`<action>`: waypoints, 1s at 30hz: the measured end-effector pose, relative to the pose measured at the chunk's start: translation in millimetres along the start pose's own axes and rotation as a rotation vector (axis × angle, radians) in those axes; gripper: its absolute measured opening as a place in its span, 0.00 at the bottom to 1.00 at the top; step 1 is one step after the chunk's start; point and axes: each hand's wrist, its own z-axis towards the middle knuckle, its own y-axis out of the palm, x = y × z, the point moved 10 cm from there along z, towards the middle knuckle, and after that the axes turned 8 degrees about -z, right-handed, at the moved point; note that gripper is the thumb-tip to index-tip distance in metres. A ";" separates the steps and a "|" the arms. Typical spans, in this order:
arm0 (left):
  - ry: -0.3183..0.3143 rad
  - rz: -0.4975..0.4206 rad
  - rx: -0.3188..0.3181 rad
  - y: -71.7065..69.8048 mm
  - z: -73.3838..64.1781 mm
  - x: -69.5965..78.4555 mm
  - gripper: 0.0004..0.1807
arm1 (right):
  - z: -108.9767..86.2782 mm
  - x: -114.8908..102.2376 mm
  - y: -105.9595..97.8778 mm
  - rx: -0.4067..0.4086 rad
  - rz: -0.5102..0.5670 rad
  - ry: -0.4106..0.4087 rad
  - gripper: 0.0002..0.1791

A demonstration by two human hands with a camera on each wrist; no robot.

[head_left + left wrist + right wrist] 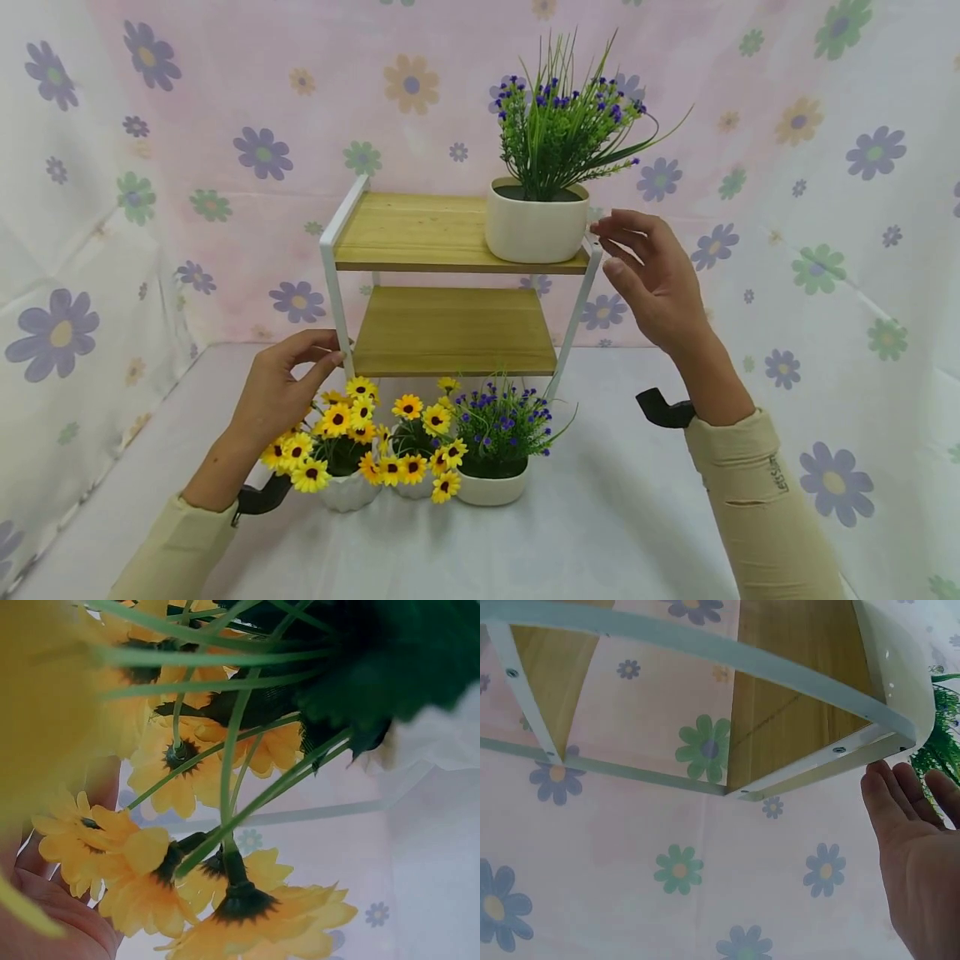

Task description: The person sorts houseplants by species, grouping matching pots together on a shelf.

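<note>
A two-tier shelf point(427, 321) with wooden boards and a white metal frame stands in the middle of the head view. My left hand point(281, 387) grips its left front post, thumb in front; the left wrist view mostly hides this hand point(64, 915) behind yellow flowers. On the top board's right end sits a white oval pot point(536, 229) of purple-flowered grass point(558, 133). Beside that end is my right hand point(656, 279), fingers loosely bent and holding nothing. Its fingertips are close to the frame's upper corner point(904, 735) in the right wrist view; contact is unclear.
Before the shelf stand two white pots point(348, 493) point(414, 486) of yellow flowers and a white oval pot point(491, 489) of purple flowers. White cloth point(600, 533) covers the table. A flower-patterned curtain point(262, 83) hangs behind. Black straps point(663, 410) are on both wrists.
</note>
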 end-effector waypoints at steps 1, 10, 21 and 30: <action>-0.002 0.002 0.000 0.1 0.1 0.0 0.14 | -4.4 -2.2 -0.7 0.010 0.002 -0.021 0.28; 0.001 0.007 0.001 1.4 1.4 0.5 0.13 | -50.6 -4.9 5.8 0.040 0.073 -0.111 0.26; 0.006 0.049 -0.001 1.3 1.8 -0.1 0.14 | -104.5 36.8 30.9 -0.046 0.092 -0.019 0.23; 0.011 0.036 0.008 -1.5 -1.6 1.6 0.14 | -127.2 68.9 56.3 -0.185 0.130 0.084 0.21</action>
